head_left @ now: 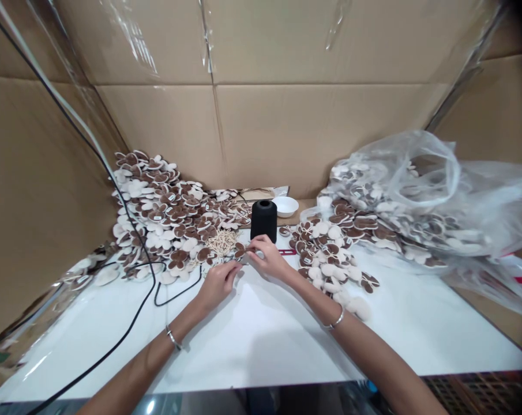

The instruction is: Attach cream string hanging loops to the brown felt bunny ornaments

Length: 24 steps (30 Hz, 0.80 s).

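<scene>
My right hand (266, 256) is closed in a pinch at the edge of a small brown fabric patch (239, 250) with a pale rim. Just below and to its left, my left hand (220, 281) has thumb and forefinger pressed together close to the same patch. What lies between those left fingertips is too small to make out. Beside the patch is a heap of beige cord bows (221, 242). A black cylinder (263, 222) with a hole in its top stands right behind my right hand.
A large pile of brown and white patches (157, 213) rises at the left. More patches (330, 253) lie at the right, some inside a clear plastic bag (429, 173). A white bowl (285, 206) and a red object (288, 252) sit near the cylinder. A black cable (143, 305) crosses the white table (261, 351).
</scene>
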Motion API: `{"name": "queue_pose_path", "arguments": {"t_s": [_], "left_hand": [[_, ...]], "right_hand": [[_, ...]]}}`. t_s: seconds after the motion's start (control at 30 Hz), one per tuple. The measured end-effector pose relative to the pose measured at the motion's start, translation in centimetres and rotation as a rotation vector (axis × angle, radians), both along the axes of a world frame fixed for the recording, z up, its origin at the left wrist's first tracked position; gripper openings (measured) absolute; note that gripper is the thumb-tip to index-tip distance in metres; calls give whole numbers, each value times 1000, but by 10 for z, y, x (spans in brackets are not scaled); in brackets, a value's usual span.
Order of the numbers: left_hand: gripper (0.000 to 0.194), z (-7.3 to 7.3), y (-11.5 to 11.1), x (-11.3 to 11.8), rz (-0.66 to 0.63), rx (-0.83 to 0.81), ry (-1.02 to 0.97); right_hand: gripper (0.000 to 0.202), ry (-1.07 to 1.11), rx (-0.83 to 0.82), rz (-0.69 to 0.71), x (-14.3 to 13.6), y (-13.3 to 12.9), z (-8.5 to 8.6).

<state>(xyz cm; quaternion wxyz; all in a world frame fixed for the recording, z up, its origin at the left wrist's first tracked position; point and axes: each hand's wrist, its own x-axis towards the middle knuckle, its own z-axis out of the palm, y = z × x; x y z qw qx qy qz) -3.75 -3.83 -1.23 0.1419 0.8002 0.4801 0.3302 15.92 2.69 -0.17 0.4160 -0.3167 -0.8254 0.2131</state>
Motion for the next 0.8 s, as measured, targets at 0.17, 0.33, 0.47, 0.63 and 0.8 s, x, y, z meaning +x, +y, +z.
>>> {"name": "queue_pose_path", "arguments": {"t_s": [0.17, 0.33, 0.47, 0.63, 0.8], "left_hand": [[20, -9, 16, 0, 62, -154, -185], [23, -11, 59, -3, -90, -153, -202], [24, 15, 92, -10, -272, -51, 41], [21, 54, 95, -5, -422, 273, 645], [21, 48, 59, 2, -354, 414, 780]], "right_hand": [[7, 56, -100, -8, 0, 0, 2], [11, -19, -21, 63, 4, 5, 3], [15, -181, 99, 135, 8, 9, 3], [19, -255, 163, 123, 10, 9, 0], [14, -204, 150, 46, 6, 6, -4]]}}
